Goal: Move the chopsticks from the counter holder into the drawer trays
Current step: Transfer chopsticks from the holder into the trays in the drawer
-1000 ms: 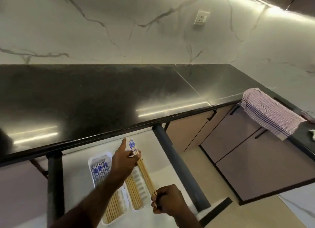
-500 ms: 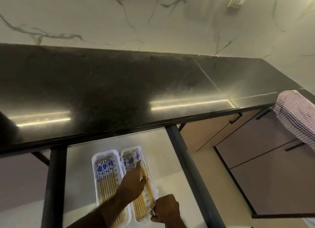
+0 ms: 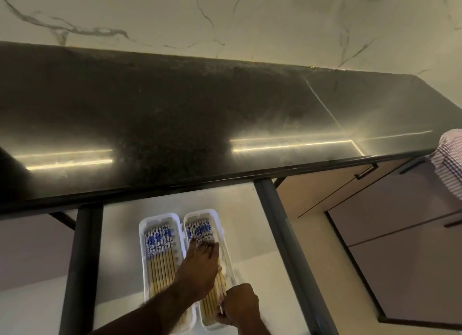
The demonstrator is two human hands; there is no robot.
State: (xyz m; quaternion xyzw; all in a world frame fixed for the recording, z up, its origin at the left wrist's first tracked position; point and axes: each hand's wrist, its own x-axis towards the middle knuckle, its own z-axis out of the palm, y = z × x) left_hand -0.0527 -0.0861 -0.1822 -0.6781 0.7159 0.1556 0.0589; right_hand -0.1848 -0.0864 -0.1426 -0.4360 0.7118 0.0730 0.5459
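Note:
Two white trays lie side by side in the open drawer below the black counter. The left tray holds several wooden chopsticks with blue-and-white tops. The right tray holds more chopsticks of the same kind. My left hand lies flat on the right tray's chopsticks, fingers straight and pressing just below the blue tops. My right hand is curled around the thin lower ends at the tray's near end. No counter holder is in view.
The black counter spans the view above the drawer, with a marble wall behind. Dark drawer rails run on both sides of the drawer. A striped towel hangs at the right edge over closed cabinet doors.
The chopsticks held up in both hands have come down into the right tray. My left hand went from gripping their tops to lying flat on them. The view shifted left.

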